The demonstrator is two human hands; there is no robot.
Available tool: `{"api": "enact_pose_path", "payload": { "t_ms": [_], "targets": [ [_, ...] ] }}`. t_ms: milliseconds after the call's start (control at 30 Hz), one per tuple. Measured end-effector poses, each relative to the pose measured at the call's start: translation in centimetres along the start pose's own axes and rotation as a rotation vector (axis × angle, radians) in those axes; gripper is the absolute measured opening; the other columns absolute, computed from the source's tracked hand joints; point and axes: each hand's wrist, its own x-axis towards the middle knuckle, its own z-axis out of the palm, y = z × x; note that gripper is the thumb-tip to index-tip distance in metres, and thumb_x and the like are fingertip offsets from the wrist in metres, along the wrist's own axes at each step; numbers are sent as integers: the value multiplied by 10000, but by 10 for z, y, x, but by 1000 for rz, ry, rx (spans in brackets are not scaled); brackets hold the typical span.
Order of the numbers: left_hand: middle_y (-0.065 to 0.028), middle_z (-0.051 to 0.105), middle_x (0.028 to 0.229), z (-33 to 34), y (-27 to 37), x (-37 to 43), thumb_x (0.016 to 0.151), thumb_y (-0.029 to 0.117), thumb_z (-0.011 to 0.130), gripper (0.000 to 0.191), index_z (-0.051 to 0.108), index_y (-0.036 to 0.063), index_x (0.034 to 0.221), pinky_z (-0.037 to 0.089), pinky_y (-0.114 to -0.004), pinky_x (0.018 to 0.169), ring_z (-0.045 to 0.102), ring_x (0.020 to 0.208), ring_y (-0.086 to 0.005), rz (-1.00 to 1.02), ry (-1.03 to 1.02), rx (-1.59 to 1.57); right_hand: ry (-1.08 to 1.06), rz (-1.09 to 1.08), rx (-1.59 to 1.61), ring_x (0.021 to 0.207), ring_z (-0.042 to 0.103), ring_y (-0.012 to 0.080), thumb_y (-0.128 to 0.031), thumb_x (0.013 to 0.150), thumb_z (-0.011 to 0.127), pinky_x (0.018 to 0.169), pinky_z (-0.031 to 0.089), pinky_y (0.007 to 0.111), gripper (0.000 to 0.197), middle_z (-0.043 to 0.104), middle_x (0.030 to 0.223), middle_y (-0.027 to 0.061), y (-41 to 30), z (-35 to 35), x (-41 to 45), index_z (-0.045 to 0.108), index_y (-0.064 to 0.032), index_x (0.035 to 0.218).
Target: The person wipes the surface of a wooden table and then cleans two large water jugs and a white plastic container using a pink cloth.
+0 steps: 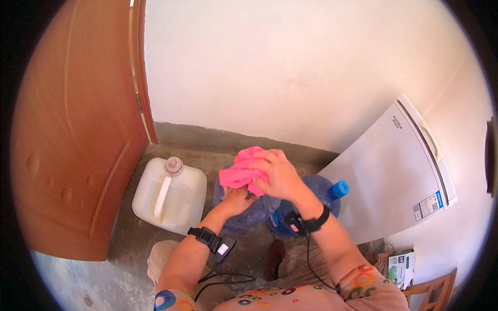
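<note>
A bright pink cloth [243, 171] is bunched over the top of a translucent blue plastic water bottle [247, 217] on the floor. My right hand [278, 175] grips the cloth from above and the right. Just below it, my left hand [236, 200] is at the bottle's neck, partly under the cloth; its fingertips are hidden. The neck itself is mostly covered. To the right, partly behind my right forearm, stands a second large blue water bottle [317, 188] with a bright blue cap [340, 188].
A white plastic jerrycan [186, 198] with a screw cap stands left, near a brown wooden door [89, 116]. At right is a white Aucma appliance [373, 167]; a box [400, 268] and wooden chair [432, 291] are lower right. Black cables hang from both wrist straps.
</note>
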Motion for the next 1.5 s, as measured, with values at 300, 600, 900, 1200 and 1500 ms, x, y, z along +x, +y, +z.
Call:
{"api": "enact_pose_path", "payload": {
  "t_ms": [300, 600, 900, 1200, 1500],
  "targets": [
    [-227, 209, 1444, 2, 3, -9, 817, 522, 541, 870, 171, -12, 1396, 91, -500, 1085, 121, 1368, -347, -70, 63, 200, -554, 570, 757, 882, 599, 198, -146, 787, 578, 762, 479, 301, 257, 626, 994, 120, 54, 19, 54, 631, -11, 1000],
    [-159, -3, 1502, -16, 29, -11, 658, 654, 640, 1067, 106, 169, 1444, 92, -721, 960, -40, 1381, -360, -363, -25, 95, -132, 625, 806, 946, 580, 215, -100, 796, 628, 822, 469, 305, 271, 609, 1025, 113, 123, 92, -22, 600, -25, 1055],
    [-252, -71, 1471, -6, 9, -16, 496, 706, 720, 1350, -10, 70, 1436, 159, -581, 1052, -58, 1354, -438, -537, 106, 49, -19, 287, 390, 1090, 520, 345, -75, 749, 636, 923, 423, 363, 356, 529, 1185, 192, 80, 55, -82, 582, -41, 1099],
    [-279, -50, 1458, -16, 12, -20, 471, 648, 774, 1374, -12, 60, 1433, 169, -549, 1066, -25, 1339, -472, -528, 32, 71, -130, 115, 316, 1070, 537, 368, -238, 746, 642, 921, 435, 373, 464, 492, 1250, 209, 129, 90, -48, 573, -21, 1150],
    [-268, -60, 1462, -12, 20, -14, 449, 598, 812, 1386, -11, 77, 1435, 187, -559, 1056, -36, 1340, -467, -500, 40, 21, -448, 687, 923, 1045, 574, 264, -166, 800, 637, 880, 450, 333, 376, 586, 1171, 169, 177, 128, -49, 582, -13, 1138]
  ]
}}
